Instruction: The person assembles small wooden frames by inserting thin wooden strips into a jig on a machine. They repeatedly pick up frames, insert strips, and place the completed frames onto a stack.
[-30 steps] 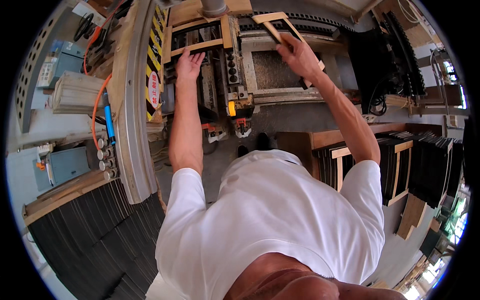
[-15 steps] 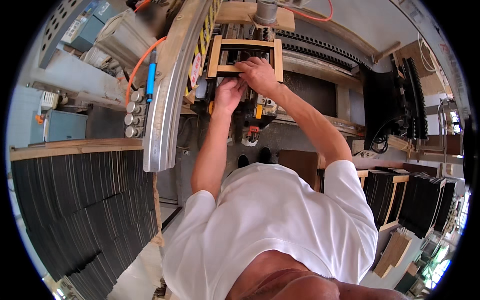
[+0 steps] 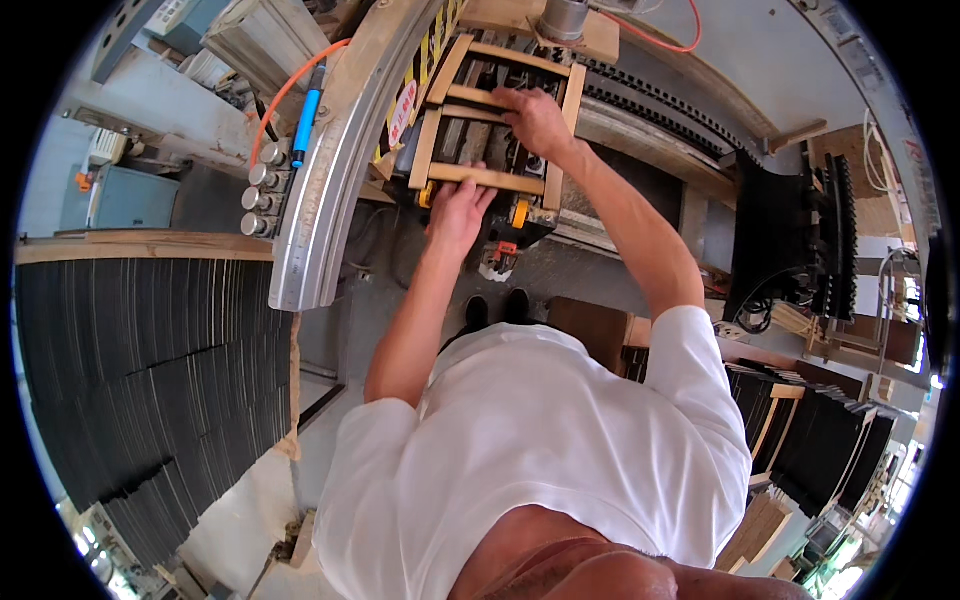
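Head view shows the near frame (image 3: 512, 181), of pale wood, lying on the machine (image 3: 640, 132) just beyond the left hand (image 3: 458, 213), which pinches its closest crossbar, a fingertip showing past the bar's far edge. Longer from left to right (as far as the fisheye bend lets one judge), it slants slightly, right end a little lower in view. Directly beyond lies the far frame (image 3: 520, 57) at a similar slant; whether the two touch or overlap, I cannot tell. The right hand (image 3: 540, 122), nearer to that one, reaches over the near frame's right part, fingers bunched at the bars between the two openings; whether they pinch one is hidden.
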`<state>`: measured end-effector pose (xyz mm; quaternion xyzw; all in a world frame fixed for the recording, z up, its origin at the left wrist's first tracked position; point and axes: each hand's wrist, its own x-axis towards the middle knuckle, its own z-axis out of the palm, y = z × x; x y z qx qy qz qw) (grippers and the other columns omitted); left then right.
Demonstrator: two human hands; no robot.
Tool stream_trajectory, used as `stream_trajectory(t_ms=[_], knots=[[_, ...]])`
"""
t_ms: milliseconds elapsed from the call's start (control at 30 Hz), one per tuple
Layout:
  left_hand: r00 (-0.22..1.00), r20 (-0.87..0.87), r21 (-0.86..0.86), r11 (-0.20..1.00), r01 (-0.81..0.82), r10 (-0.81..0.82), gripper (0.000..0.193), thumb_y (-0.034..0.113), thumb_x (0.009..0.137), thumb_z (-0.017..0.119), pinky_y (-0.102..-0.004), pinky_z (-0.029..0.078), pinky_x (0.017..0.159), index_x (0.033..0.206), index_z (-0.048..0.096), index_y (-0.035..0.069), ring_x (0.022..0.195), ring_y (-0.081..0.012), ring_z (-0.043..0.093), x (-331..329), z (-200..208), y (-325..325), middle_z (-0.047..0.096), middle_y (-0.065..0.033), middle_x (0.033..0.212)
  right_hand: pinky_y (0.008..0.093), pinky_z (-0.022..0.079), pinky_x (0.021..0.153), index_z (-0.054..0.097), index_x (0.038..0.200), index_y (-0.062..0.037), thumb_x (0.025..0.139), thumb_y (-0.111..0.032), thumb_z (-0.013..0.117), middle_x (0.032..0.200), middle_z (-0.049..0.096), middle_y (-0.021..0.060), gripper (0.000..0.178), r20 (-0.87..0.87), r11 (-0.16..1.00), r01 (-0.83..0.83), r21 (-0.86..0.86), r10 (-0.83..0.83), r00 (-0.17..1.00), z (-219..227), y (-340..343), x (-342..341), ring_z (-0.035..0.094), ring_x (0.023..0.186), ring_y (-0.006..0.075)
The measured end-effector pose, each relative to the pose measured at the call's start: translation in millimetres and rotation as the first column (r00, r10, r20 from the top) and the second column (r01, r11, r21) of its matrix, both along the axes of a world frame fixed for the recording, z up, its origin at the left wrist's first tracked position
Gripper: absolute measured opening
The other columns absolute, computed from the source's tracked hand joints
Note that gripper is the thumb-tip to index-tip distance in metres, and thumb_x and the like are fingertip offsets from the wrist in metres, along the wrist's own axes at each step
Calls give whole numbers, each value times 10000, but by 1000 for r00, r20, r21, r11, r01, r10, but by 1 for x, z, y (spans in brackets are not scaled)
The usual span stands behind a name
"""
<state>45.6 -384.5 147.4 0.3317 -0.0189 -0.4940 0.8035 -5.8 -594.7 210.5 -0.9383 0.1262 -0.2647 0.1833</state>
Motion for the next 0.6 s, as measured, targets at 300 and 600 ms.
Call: stream_trajectory(t_ms=[300, 600], knots=[[994, 14, 101, 989, -108, 107, 370, 83, 977, 498, -434, 402, 1075, 1340, 439, 46, 1276, -282, 481, -87, 30, 160, 528, -106, 1319, 466, 489, 855, 630, 1169, -84, 784, -66, 604, 980, 674, 195, 386, 5, 998, 17, -57, -17, 1000, -33, -36, 29, 623, 910, 381], [987, 15, 217, 963, -159, 160, 344, 57, 963, 509, -416, 415, 1069, 1304, 475, 33, 1254, -290, 502, -104, 22, 219, 572, -105, 1265, 452, 512, 864, 639, 1191, -134, 764, -57, 581, 1022, 681, 172, 437, -94, 992, 117, 41, -112, 989, -37, -35, 50, 644, 958, 344]])
